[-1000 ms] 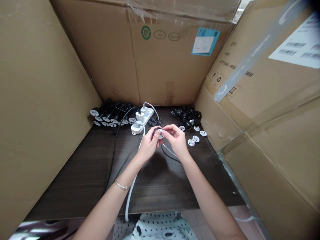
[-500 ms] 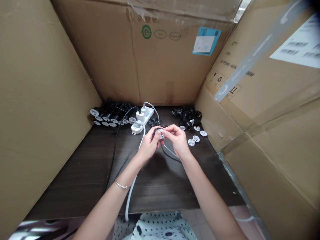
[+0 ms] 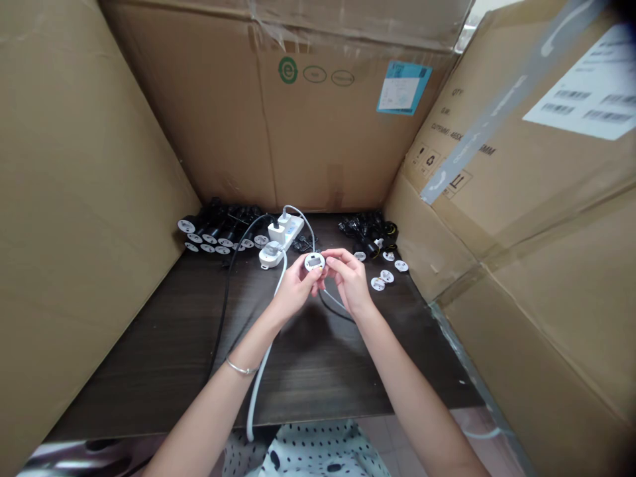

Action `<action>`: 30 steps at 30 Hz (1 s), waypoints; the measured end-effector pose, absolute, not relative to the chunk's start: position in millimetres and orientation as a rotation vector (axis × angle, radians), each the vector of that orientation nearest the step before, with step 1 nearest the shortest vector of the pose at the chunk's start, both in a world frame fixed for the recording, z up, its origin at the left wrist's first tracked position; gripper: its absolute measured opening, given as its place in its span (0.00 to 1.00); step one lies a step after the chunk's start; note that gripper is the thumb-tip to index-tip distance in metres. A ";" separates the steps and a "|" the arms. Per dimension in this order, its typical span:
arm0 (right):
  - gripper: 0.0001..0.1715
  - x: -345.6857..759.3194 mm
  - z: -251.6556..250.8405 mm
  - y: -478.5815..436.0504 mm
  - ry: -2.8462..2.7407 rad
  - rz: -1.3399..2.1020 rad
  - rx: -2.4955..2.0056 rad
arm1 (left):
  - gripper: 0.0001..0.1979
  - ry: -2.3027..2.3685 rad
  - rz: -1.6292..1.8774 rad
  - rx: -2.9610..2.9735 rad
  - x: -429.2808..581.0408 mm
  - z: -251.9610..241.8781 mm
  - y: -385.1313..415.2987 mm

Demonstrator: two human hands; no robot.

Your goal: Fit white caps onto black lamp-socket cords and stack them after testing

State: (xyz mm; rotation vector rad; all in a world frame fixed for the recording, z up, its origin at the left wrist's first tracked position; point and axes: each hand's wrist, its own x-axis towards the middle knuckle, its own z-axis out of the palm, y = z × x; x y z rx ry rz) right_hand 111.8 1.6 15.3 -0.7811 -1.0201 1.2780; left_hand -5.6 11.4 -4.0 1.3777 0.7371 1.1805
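Between my hands, above the middle of the dark tabletop [image 3: 318, 377], is a round white circuit board [image 3: 315, 260] with a dark rectangular part on its face. My left hand [image 3: 294, 283] is closed on it, the thumb over its lower edge. My right hand [image 3: 348, 275] is closed in a pinch at the board's right edge; the fingertips touch or nearly touch it. Whatever lies under the board is hidden by my fingers. Just behind my hands is a small bundle of black cable [image 3: 305, 243].
A white power strip [image 3: 291, 232] with plugged-in adapters stands behind, its thick white cord [image 3: 259, 387] running to the front edge. Black cylinders with white round ends [image 3: 226, 228] are stacked back left. Loose round boards [image 3: 386, 276] and black cables [image 3: 365, 232] lie right. Cardboard walls [image 3: 318, 146] enclose three sides.
The round board has turned in my fingers, and its face now shows more fully. My left thumb has moved down to its lower edge. My right fingers have shifted to its side.
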 end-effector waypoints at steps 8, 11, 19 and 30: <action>0.11 113.5 15.3 1.0 -1.078 1.302 -0.777 | 0.16 0.736 1.180 1.383 -5.7 -2.2 9.0; 0.10 114.1 15.5 0.8 -1.081 1.289 -0.783 | 0.17 0.740 1.181 1.396 -5.6 -1.9 8.3; 0.11 119.2 15.4 3.9 -1.084 1.321 -0.796 | 0.19 0.710 1.169 1.416 -7.3 -0.6 8.1; 0.11 129.8 27.5 1.4 -1.298 1.283 -0.709 | 0.22 0.694 1.125 1.432 -14.4 7.8 8.7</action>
